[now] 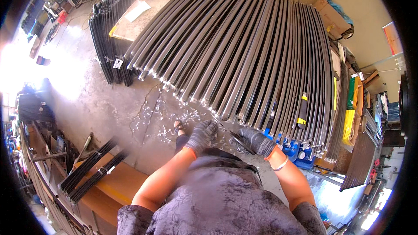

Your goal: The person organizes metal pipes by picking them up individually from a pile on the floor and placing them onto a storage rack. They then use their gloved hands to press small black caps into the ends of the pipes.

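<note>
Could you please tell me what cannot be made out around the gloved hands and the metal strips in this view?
- Head view: whether the left hand grips anything; its palm faces away.
- What dark thing the right hand holds; too small.
- Supports under the metal strips; the strips cover them.
- Far strip ends, cut off by the top edge.

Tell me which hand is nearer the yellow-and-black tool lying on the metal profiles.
Right. The right hand, gloved, sits at the near ends of the metal profiles, just below-left of the yellow-and-black tool. The left hand is further left, beyond the right hand.
</note>
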Demonstrator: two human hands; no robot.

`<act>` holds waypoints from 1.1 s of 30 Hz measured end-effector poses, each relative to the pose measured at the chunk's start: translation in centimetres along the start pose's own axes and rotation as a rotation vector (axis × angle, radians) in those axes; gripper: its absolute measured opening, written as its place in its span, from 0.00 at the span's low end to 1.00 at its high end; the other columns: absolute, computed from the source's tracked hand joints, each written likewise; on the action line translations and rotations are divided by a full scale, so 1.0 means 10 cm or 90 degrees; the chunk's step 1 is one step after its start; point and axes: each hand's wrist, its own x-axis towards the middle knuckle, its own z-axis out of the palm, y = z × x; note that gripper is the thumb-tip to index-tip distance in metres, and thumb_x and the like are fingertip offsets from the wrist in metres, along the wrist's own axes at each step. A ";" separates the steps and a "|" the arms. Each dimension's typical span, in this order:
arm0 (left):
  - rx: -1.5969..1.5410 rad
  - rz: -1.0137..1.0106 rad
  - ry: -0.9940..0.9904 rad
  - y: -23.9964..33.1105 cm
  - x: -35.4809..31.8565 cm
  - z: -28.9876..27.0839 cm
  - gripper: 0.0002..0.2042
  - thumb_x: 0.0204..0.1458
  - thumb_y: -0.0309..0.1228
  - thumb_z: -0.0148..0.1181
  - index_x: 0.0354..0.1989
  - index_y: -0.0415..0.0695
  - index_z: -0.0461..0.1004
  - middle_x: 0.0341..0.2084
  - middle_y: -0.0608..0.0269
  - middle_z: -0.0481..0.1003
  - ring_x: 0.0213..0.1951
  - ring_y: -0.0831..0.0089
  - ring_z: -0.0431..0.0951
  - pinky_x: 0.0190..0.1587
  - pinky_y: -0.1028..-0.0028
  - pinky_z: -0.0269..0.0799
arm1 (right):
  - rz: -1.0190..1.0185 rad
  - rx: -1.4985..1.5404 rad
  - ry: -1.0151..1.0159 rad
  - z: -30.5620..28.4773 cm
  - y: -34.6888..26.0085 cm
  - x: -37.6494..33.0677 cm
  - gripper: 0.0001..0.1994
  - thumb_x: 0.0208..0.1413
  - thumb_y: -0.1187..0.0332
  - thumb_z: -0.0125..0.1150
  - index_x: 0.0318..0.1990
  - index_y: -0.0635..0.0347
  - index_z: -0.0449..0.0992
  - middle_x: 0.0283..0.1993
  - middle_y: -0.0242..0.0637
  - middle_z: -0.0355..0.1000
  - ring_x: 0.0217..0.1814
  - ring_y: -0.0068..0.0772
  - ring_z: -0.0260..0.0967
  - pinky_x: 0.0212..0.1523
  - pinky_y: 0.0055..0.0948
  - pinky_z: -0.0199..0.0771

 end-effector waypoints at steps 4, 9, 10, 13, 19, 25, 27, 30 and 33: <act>-0.102 -0.041 -0.140 -0.10 -0.03 -0.14 0.55 0.33 0.73 0.40 0.60 0.34 0.52 0.58 0.43 0.56 0.58 0.54 0.58 0.62 0.60 0.51 | -0.010 0.036 0.025 0.04 0.01 0.02 0.14 0.51 0.71 0.54 0.45 0.62 0.74 0.41 0.52 0.73 0.42 0.48 0.72 0.43 0.36 0.69; 0.137 -0.119 -0.240 -0.47 0.27 -0.26 0.29 0.53 0.45 0.54 0.57 0.38 0.58 0.46 0.52 0.66 0.47 0.58 0.70 0.52 0.64 0.68 | -0.100 -0.148 0.062 -0.01 -0.03 -0.36 0.15 0.48 0.65 0.62 0.43 0.61 0.75 0.39 0.49 0.73 0.40 0.45 0.71 0.42 0.35 0.70; 0.150 -0.117 -0.195 -0.32 0.25 -0.12 0.27 0.52 0.42 0.56 0.56 0.39 0.59 0.45 0.54 0.67 0.46 0.61 0.71 0.50 0.66 0.68 | -0.102 -0.175 0.072 -0.06 -0.06 -0.51 0.17 0.46 0.64 0.64 0.43 0.61 0.75 0.39 0.49 0.73 0.40 0.44 0.72 0.42 0.35 0.70; 0.075 -0.082 -0.034 0.34 0.00 0.43 0.23 0.50 0.33 0.62 0.53 0.39 0.64 0.42 0.60 0.73 0.44 0.70 0.73 0.47 0.72 0.69 | 0.036 -0.062 0.124 -0.12 -0.14 -0.97 0.15 0.41 0.75 0.63 0.40 0.66 0.73 0.35 0.46 0.74 0.37 0.42 0.72 0.39 0.33 0.71; -0.199 -0.114 0.134 0.21 0.28 0.58 0.07 0.52 0.30 0.58 0.33 0.39 0.75 0.27 0.56 0.76 0.30 0.66 0.77 0.34 0.71 0.74 | 0.187 0.759 0.298 -0.03 0.46 -1.39 0.07 0.56 0.70 0.54 0.39 0.62 0.71 0.35 0.39 0.72 0.38 0.34 0.70 0.42 0.30 0.71; 0.113 -0.148 -0.171 0.34 0.24 0.74 0.06 0.53 0.29 0.56 0.35 0.39 0.74 0.30 0.59 0.76 0.34 0.70 0.76 0.37 0.73 0.73 | 0.181 0.646 0.302 0.17 0.58 -1.70 0.08 0.62 0.67 0.46 0.34 0.60 0.69 0.28 0.33 0.69 0.25 0.26 0.65 0.28 0.28 0.71; 0.003 -0.215 -0.247 0.21 0.26 0.89 0.14 0.50 0.34 0.60 0.41 0.41 0.72 0.36 0.62 0.75 0.40 0.70 0.73 0.45 0.72 0.69 | 0.163 0.520 0.337 0.26 0.50 -1.68 0.07 0.62 0.68 0.47 0.35 0.60 0.68 0.26 0.33 0.68 0.25 0.24 0.64 0.26 0.26 0.69; 0.654 0.030 -0.469 0.12 0.25 0.99 0.17 0.46 0.39 0.63 0.38 0.39 0.74 0.31 0.58 0.76 0.35 0.68 0.74 0.41 0.69 0.70 | 0.265 0.652 0.346 0.26 0.37 -1.74 0.02 0.59 0.73 0.51 0.35 0.60 0.68 0.26 0.34 0.68 0.24 0.21 0.63 0.23 0.22 0.66; 0.750 0.018 -0.349 -0.12 0.40 1.02 0.17 0.46 0.40 0.62 0.38 0.39 0.74 0.27 0.57 0.75 0.33 0.64 0.73 0.40 0.66 0.69 | 0.259 0.658 0.335 0.33 0.42 -1.79 0.03 0.58 0.72 0.53 0.34 0.60 0.68 0.26 0.33 0.69 0.23 0.20 0.63 0.23 0.22 0.65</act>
